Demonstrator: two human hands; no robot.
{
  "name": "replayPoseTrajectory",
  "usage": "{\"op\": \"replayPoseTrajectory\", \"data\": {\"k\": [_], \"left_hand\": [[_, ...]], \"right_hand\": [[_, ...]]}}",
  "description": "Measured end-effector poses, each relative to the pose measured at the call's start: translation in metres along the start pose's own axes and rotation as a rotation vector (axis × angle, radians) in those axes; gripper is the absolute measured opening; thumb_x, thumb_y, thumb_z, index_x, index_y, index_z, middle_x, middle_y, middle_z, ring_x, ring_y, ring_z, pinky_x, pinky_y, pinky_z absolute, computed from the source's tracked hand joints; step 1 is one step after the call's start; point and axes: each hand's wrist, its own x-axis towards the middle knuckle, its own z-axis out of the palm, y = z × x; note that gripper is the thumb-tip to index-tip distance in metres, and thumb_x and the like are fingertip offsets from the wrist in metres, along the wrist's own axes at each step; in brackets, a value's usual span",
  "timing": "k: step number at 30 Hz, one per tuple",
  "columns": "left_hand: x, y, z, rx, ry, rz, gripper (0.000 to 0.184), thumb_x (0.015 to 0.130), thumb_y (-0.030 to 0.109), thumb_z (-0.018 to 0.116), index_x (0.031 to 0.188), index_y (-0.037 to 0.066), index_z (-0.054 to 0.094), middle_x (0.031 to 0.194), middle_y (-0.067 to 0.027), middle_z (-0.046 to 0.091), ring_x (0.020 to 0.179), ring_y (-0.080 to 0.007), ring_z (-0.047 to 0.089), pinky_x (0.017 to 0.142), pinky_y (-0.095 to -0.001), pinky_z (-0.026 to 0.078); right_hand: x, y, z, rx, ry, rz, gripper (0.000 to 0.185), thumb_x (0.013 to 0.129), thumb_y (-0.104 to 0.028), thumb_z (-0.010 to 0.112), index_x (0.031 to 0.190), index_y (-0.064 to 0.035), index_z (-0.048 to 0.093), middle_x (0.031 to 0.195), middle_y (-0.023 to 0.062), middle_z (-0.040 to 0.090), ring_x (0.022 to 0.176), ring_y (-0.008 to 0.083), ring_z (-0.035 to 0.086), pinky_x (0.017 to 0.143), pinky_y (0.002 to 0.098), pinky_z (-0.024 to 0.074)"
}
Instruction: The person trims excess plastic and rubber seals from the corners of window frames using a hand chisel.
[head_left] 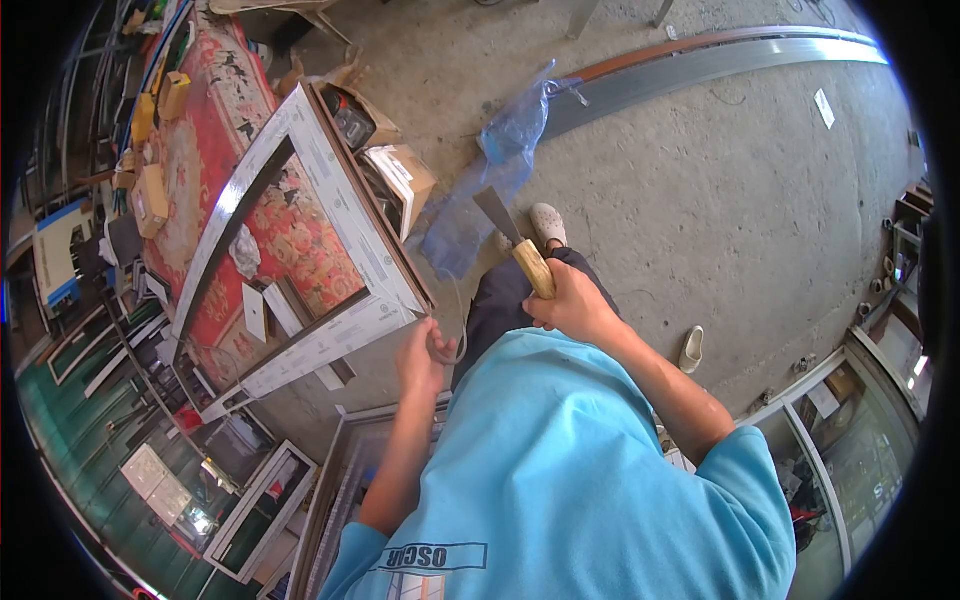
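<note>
My right hand [572, 302] is wrapped round the wooden handle of a putty knife [528, 258], its flat metal blade pointing up and away from me. At the near corner of a window frame [345, 200], my left hand [422, 355] is closed with curled fingers on a thin pale strip [462, 325]. The strip loops out beside the hand and runs up towards the blue plastic. White printed film covers the frame's face, and its outer edge is brown. How the fingertips meet the frame corner is partly hidden.
The frame lies on a table with a red patterned cloth [200, 130]. Cardboard boxes [400, 180] stand beside it. Blue plastic film [515, 130] and long metal profiles [700, 70] lie on the concrete floor. A loose shoe [691, 349] is at right; glazed frames [815, 450] stand behind it.
</note>
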Motion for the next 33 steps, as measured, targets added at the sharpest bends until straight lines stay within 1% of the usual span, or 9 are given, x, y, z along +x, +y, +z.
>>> {"op": "replayPoseTrajectory", "data": {"k": [5,11,13,17,19,22,26,28,33], "left_hand": [[0.002,-0.002,0.004,0.017,-0.042,0.034,0.012,0.093,0.015,0.061,0.092,0.003,0.061,0.079,-0.0032,0.056,0.071,-0.0126,0.053,0.071,-0.0343,0.054],[0.004,-0.010,0.005,0.025,-0.054,0.169,0.011,0.090,0.012,0.064,0.090,0.002,0.061,0.077,-0.0039,0.056,0.068,-0.0128,0.053,0.068,-0.0323,0.054],[0.009,-0.013,-0.001,0.111,-0.065,0.173,0.014,0.089,0.014,0.066,0.089,0.001,0.061,0.076,-0.0038,0.055,0.066,-0.0132,0.052,0.064,-0.0314,0.053],[0.005,-0.008,0.003,0.139,0.032,0.159,0.015,0.087,0.015,0.067,0.086,0.001,0.061,0.076,-0.0041,0.054,0.064,-0.0132,0.052,0.061,-0.0312,0.053],[0.003,-0.007,0.002,0.125,0.048,0.148,0.016,0.086,0.016,0.067,0.086,0.000,0.062,0.076,-0.0044,0.054,0.064,-0.0132,0.051,0.061,-0.0324,0.054],[-0.003,-0.002,0.004,0.090,0.077,0.123,0.015,0.086,0.016,0.067,0.087,0.001,0.062,0.076,-0.0044,0.054,0.065,-0.0133,0.052,0.061,-0.0337,0.055],[0.000,0.000,0.002,0.092,0.082,0.085,0.015,0.085,0.015,0.067,0.088,0.002,0.062,0.076,-0.0039,0.053,0.066,-0.0132,0.052,0.061,-0.0349,0.056],[-0.004,0.006,0.007,0.131,0.097,0.078,0.013,0.088,0.018,0.066,0.086,0.006,0.061,0.070,0.0014,0.051,0.060,-0.0092,0.049,0.066,-0.0362,0.055],[-0.010,0.012,0.011,0.190,0.113,0.068,0.012,0.087,0.017,0.065,0.084,0.006,0.061,0.069,0.0018,0.050,0.059,-0.0083,0.048,0.065,-0.0361,0.057]], "right_hand": [[-0.001,-0.005,0.001,0.007,0.001,0.011,0.025,0.083,-0.014,0.068,0.095,-0.0002,0.052,0.077,0.0087,0.063,0.068,0.0156,0.065,0.061,0.0300,0.0527],[-0.009,-0.015,0.004,0.024,-0.063,0.073,0.025,0.082,-0.015,0.068,0.095,-0.0009,0.051,0.073,0.0078,0.059,0.060,0.0170,0.063,0.058,0.0326,0.0520],[-0.012,-0.017,0.005,-0.046,-0.090,0.114,0.030,0.079,-0.017,0.070,0.094,0.0008,0.051,0.073,0.0158,0.064,0.069,0.0264,0.067,0.067,0.0400,0.0513],[-0.010,-0.004,0.011,-0.119,-0.093,0.063,0.032,0.079,-0.019,0.071,0.095,0.0013,0.052,0.076,0.0193,0.065,0.074,0.0316,0.067,0.070,0.0417,0.0510],[-0.011,0.001,0.014,-0.176,-0.055,-0.001,0.033,0.079,-0.020,0.072,0.096,0.0021,0.053,0.080,0.0227,0.065,0.080,0.0373,0.066,0.074,0.0441,0.0501],[-0.010,0.003,0.014,-0.184,-0.053,-0.007,0.035,0.079,-0.021,0.072,0.096,0.0025,0.053,0.082,0.0246,0.065,0.083,0.0399,0.065,0.076,0.0457,0.0492],[-0.011,0.002,0.012,-0.204,-0.049,-0.020,0.034,0.078,-0.020,0.072,0.096,0.0026,0.053,0.081,0.0245,0.064,0.083,0.0399,0.065,0.075,0.0456,0.0492],[-0.011,0.002,0.011,-0.167,-0.051,-0.009,0.034,0.077,-0.019,0.072,0.096,0.0029,0.053,0.081,0.0249,0.064,0.083,0.0402,0.064,0.075,0.0458,0.0492],[-0.011,0.005,0.010,-0.155,-0.041,-0.024,0.033,0.077,-0.018,0.071,0.095,0.0033,0.053,0.081,0.0257,0.064,0.082,0.0407,0.064,0.075,0.0459,0.0490]]}}
